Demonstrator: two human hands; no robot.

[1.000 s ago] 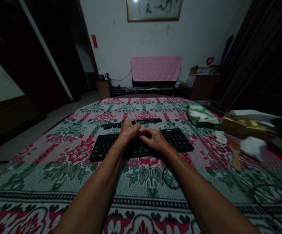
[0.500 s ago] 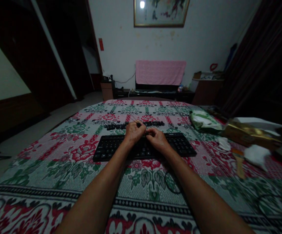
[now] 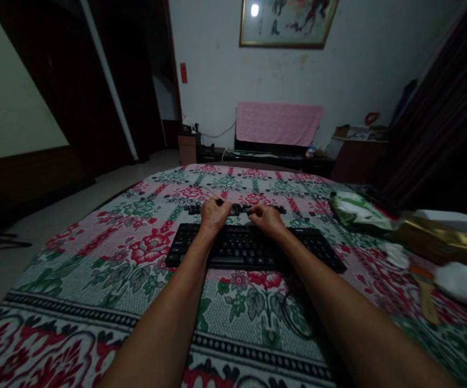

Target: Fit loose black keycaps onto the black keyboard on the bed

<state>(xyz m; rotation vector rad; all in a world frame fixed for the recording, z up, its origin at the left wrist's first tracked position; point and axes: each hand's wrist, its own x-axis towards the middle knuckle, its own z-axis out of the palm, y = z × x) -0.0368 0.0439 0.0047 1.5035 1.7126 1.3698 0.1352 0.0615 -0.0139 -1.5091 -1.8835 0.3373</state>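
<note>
Left hand [image 3: 214, 216] pinches a thin straight stick [image 3: 213, 194]; right hand [image 3: 268, 220] bunches fingertips, hold unclear. Open floral cloth [image 3: 134, 256] edges the long black keyboard [image 3: 239, 250].

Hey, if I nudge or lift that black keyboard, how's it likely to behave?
The keyboard is probably stiff, since its long case lies straight. Being low and broad, it seems likelier to slide than tip. Pushing might also wrinkle the tablecloth, which looks like woven fabric.
</note>
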